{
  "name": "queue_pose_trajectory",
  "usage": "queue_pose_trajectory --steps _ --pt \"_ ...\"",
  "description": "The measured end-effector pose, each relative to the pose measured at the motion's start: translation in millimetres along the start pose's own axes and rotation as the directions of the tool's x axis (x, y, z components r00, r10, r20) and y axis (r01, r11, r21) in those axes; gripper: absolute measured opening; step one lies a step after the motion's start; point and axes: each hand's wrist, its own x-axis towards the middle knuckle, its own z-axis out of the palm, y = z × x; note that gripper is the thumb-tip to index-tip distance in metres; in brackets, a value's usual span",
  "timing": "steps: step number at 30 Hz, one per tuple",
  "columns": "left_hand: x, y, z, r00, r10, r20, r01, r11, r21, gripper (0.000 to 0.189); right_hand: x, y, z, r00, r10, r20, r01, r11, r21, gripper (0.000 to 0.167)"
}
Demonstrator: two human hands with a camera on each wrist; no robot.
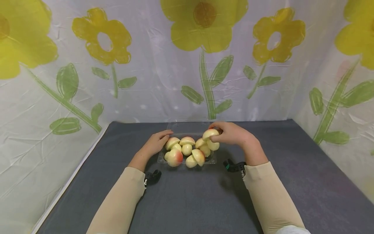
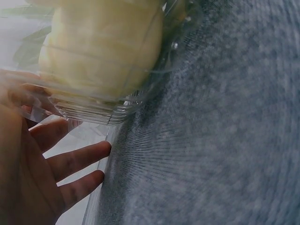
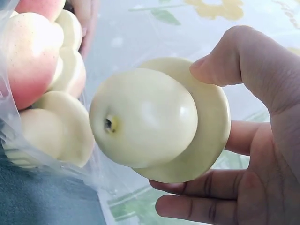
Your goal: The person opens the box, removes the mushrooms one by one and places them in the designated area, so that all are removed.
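On the dark table [image 1: 193,201], head view: box and both hands together, straight ahead, near the back edge.
Clear box [image 1: 161,159]: open at the top, with five mushroom shapes [image 1: 187,145] packed close, tipped different ways, likely to fit.
Clear lid [image 1: 190,125]: folded back behind the box, out of the way of fingers.
Left hand [image 1: 155,144]: laid at the left end of the box, maybe to stop any sliding.
Right hand [image 1: 232,134]: pinching one more, the held mushroom [image 1: 211,135], at the right end of the box; cannot tell whether over the rim or just beside.
Fingers, left wrist view: spread apart and nearly straight by the box wall, not curled round any mushroom; cannot tell how hard pressed.
Cap, right wrist view: gripped by the edge between thumb and fingers, with the round stem poking out free, perhaps because of the wide edge, easy to pinch.
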Motion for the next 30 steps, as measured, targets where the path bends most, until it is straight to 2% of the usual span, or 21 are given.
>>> queue_pose_trajectory --steps 16,21,30 --pt "-0.3 0.9 -0.5 1.000 -0.003 -0.004 0.003 1.000 -0.012 0.044 -4.7 16 -13 0.994 -0.043 -0.101 0.050 0.997 0.063 0.037" --pt "-1.3 2.1 -0.6 1.000 -0.006 -0.002 0.006 1.000 -0.011 0.044 -3.5 23 -15 0.992 -0.012 -0.124 0.024 0.995 0.098 0.042" --pt "-2.0 1.6 0.5 1.000 -0.004 -0.009 0.004 1.000 0.002 0.044 1.2 42 -13 0.988 0.017 -0.152 0.006 0.989 0.145 0.040"
